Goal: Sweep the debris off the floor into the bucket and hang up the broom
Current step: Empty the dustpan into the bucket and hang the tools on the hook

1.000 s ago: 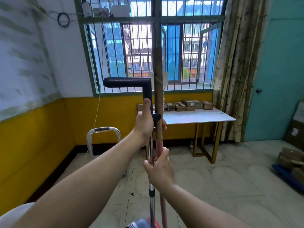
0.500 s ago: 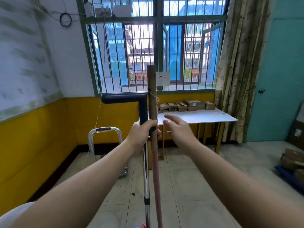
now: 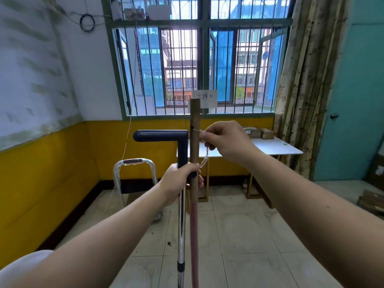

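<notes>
Grip, left hand [image 3: 178, 181]: curled round brown wooden broom handle [image 3: 195, 121] plus dark-blue L-shaped handle [image 3: 162, 135] on chrome pole, both upright, side by side. Pinch, right hand [image 3: 226, 140]: thin twine loop [image 3: 204, 159] tied near broom top.

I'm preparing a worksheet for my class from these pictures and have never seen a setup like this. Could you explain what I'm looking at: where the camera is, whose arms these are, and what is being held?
There is no machine here. A person wears a wide-angle camera on the head, so you look forward and down along their own bare arms. The left hand grips two upright poles together: a brown broom stick and a metal pole with a dark L-shaped handle. The right hand pinches a thin string loop tied near the stick's top, probably for hanging it up. Behind, a white table with small boxes stands under a barred window, on a tiled floor.
</notes>
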Demonstrator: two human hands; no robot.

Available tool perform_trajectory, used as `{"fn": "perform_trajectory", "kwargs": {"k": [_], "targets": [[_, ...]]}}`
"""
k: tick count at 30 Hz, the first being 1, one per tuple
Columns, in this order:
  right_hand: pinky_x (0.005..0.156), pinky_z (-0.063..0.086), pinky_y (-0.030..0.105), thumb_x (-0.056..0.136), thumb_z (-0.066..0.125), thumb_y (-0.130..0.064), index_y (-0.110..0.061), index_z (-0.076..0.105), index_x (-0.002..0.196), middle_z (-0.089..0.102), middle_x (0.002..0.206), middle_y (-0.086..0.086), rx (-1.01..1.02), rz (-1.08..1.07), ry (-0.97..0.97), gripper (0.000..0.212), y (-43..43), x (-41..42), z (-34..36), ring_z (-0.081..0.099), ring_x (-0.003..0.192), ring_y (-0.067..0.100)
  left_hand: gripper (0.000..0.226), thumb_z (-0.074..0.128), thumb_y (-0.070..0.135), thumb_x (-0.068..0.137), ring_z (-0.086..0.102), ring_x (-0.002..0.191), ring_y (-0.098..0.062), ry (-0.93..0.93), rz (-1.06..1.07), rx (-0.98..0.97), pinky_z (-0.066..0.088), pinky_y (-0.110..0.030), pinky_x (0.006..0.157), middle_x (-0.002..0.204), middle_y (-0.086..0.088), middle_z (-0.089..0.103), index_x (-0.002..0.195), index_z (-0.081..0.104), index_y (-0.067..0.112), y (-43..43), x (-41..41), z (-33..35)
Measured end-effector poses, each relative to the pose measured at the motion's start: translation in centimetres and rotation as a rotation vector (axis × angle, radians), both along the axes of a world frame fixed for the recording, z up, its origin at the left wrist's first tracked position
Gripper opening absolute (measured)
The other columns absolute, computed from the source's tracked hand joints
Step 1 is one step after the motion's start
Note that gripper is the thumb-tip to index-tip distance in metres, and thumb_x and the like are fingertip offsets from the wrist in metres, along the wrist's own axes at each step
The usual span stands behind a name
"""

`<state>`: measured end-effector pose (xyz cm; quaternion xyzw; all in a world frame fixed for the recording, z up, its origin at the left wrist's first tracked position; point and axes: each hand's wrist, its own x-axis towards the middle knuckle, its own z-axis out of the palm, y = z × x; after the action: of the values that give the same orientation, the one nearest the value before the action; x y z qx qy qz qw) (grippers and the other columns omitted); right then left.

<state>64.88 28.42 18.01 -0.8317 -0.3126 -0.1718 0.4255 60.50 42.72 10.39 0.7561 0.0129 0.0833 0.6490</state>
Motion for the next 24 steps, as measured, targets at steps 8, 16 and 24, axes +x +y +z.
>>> {"fn": "perform_trajectory", "kwargs": {"k": [8,16,24], "targets": [[0.069,0.046,0.026,0.094,0.054,-0.029,-0.016,0.069,0.103,0.064,0.087,-0.004,-0.255,-0.089,-0.144,0.021,-0.9,0.6,1.4,0.057,0.08,0.012,0.026,0.049,0.028,0.097,0.068,0.085,-0.024,0.061,0.008,0.038,0.053,-0.044,0.09,0.085,-0.012,0.069,0.091,0.063,0.007,1.2,-0.1,-1.1],[0.08,0.048,0.031,0.098,0.047,-0.026,-0.018,0.064,0.112,0.065,0.116,0.005,-0.137,-0.285,-0.162,0.024,-1.7,2.9,3.3,0.06,0.101,0.023,0.036,0.051,0.035,0.095,0.07,0.089,-0.022,0.103,0.045,0.091,0.046,-0.051,0.1,0.084,-0.007,0.073,0.108,0.061,0.002,2.5,-0.4,-2.4],[0.058,0.053,0.025,0.098,0.05,-0.018,-0.011,0.058,0.112,0.068,0.081,0.009,0.313,0.031,0.227,0.018,1.1,1.2,5.2,0.067,0.065,0.019,0.03,0.052,0.033,0.095,0.069,0.093,-0.024,0.127,-0.034,0.142,0.046,-0.048,0.101,0.09,-0.009,0.072,0.1,0.064,0.006,1.6,-0.6,-3.5]]}}
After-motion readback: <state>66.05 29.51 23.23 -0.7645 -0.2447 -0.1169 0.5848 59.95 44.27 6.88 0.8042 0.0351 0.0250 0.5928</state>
